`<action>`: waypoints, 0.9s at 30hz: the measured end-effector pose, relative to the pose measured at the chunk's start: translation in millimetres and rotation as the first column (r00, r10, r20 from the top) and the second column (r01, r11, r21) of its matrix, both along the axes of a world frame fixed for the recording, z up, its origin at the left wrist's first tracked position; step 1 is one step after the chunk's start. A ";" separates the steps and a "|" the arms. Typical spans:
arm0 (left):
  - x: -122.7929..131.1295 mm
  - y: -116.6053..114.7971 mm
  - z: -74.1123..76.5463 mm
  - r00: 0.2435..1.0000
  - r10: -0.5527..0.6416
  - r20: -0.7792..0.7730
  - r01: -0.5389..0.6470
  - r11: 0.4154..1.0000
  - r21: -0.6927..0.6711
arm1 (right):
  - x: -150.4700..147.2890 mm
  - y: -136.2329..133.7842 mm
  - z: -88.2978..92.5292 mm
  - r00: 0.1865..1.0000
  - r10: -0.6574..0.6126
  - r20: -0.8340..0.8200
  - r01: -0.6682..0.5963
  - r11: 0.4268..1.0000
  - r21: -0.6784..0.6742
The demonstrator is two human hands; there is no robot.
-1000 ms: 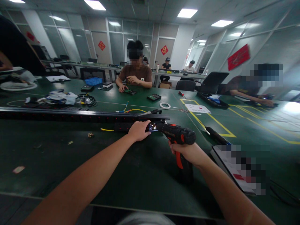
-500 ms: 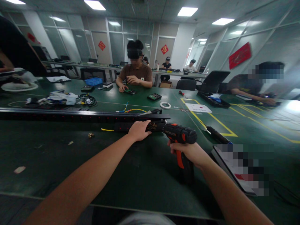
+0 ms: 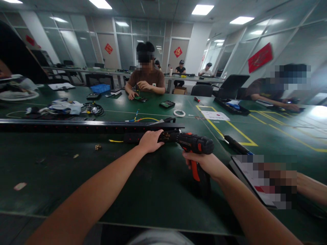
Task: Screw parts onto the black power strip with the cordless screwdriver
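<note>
My right hand is wrapped round the handle of a black and orange cordless drill, whose front end points left. My left hand lies over a black bar, fingers over the top and thumb at the near side. Beside its fingertips, a cluster of small brass-coloured screws sits at the bar's right end, close to the drill's tip. Whether the tip touches anything is too dark to tell. A long black rail runs just behind the bar.
Loose brass pieces and a yellow-tipped cable lie left of my hand. Behind the rail are a white tape roll and bundled cables. At right, another person's arm reaches over a tablet-like board. A co-worker sits opposite.
Another person's arm has come in from the right over the tablet-like board. My view has shifted slightly; my hands, the drill and the bar keep nearly the same positions.
</note>
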State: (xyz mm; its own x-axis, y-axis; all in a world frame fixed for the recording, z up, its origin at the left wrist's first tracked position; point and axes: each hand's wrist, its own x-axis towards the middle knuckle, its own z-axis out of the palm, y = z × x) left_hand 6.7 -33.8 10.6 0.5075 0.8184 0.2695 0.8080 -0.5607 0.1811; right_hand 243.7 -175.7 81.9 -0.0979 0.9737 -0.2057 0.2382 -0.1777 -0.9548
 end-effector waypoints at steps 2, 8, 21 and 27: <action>0.3 -0.6 0.9 1.000 -0.003 -0.001 0.003 1.000 -0.001 | -0.5 -0.9 1.6 1.000 -0.005 -0.006 0.005 1.000 0.004; 0.0 -1.3 1.8 1.000 -0.003 0.007 0.003 1.000 0.007 | 0.7 -0.3 1.7 1.000 0.012 -0.005 -0.012 1.000 0.028; -1.2 0.6 -2.6 1.000 0.011 0.005 -0.011 1.000 0.011 | 4.3 2.4 -6.6 0.999 0.045 -0.002 -0.044 0.998 0.049; -1.7 2.0 -4.4 1.000 0.010 0.006 -0.010 1.000 0.016 | 4.3 4.4 -8.2 0.999 0.051 -0.006 -0.051 0.997 0.052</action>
